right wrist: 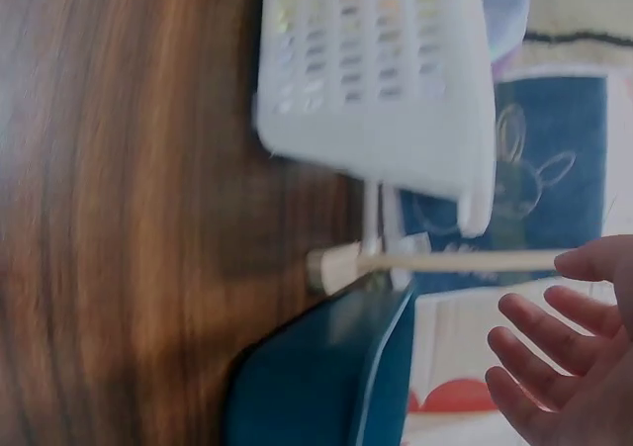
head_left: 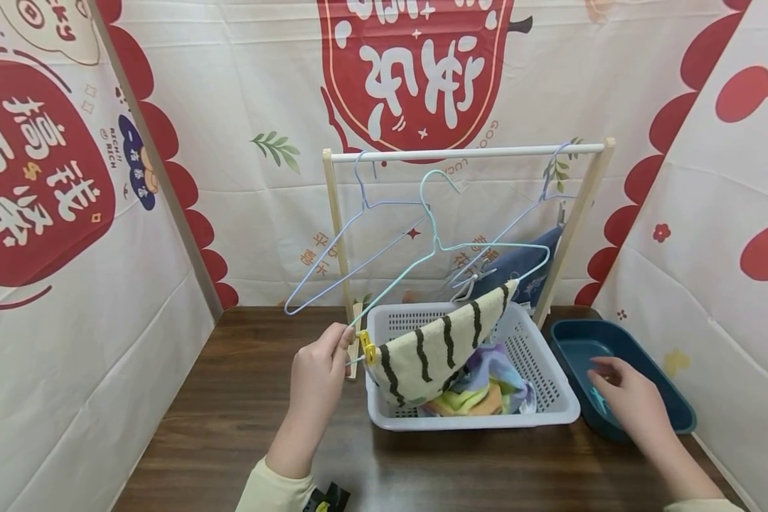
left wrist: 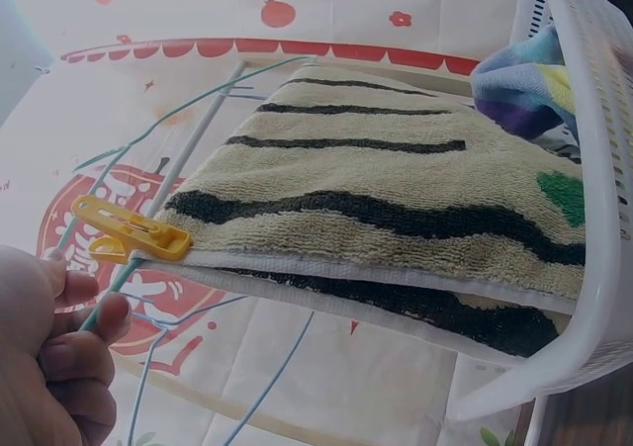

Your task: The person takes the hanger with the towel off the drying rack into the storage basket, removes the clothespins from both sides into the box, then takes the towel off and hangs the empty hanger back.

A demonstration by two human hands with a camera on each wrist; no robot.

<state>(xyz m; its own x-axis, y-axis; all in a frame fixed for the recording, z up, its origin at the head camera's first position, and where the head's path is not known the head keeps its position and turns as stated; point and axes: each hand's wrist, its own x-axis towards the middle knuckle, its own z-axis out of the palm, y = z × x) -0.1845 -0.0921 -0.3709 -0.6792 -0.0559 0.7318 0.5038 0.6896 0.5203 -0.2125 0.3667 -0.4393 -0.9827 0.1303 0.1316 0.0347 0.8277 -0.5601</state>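
My left hand (head_left: 320, 370) grips the left corner of a mint-green clothes hanger (head_left: 402, 279). Over its lower bar hangs a cream towel (head_left: 436, 341) with black wavy stripes; a green patch also shows in the left wrist view. A yellow clothespin (left wrist: 134, 230) clamps the towel beside my left fingers. The towel sags into a white slotted basket (head_left: 473, 423), above a pastel multicoloured cloth (head_left: 489, 377). My right hand (head_left: 630, 398) is above a dark teal basin (head_left: 668, 398), its fingers loosely bent and holding nothing. Something light blue (head_left: 600, 402) lies in the basin, partly hidden by that hand.
Behind the basket stands a drying rack with a white rod (head_left: 467, 153) and wooden posts. A blue hanger (head_left: 333, 259) hangs at its left. At its right, another blue hanger (head_left: 508, 227) hangs near a navy cloth (head_left: 531, 259). Printed fabric walls surround the brown table (head_left: 243, 412).
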